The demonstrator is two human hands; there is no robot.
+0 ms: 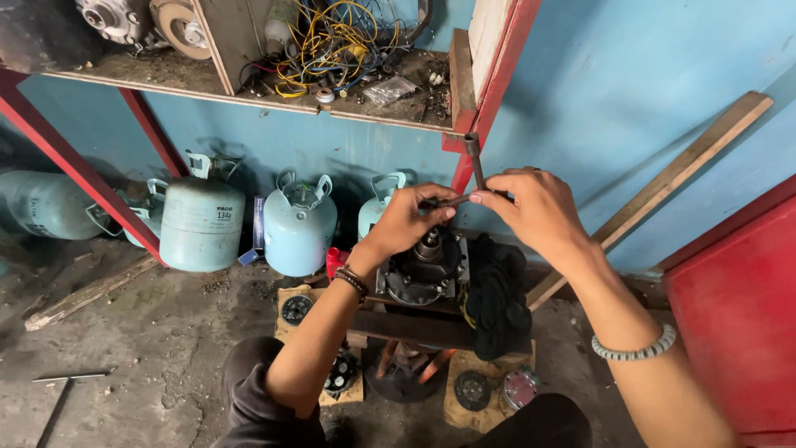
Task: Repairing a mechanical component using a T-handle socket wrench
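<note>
A dark metal compressor body [421,274] sits on a low stand in front of me, its shaft end pointing up. My left hand [408,217] grips a dark T-handle tool [474,166] just above the shaft. My right hand [535,211] pinches the tool's crossbar from the right. The tool's upright bar rises between my hands. A black rag [497,299] hangs on the right side of the compressor.
Three pale blue gas cylinders [298,224] stand against the blue wall, another lies at far left. A cluttered shelf [249,87] with wires and parts hangs overhead. Round parts lie on cardboard [474,390] by my knees. A T-wrench [62,382] lies on the floor; a red cabinet [738,315] stands at right.
</note>
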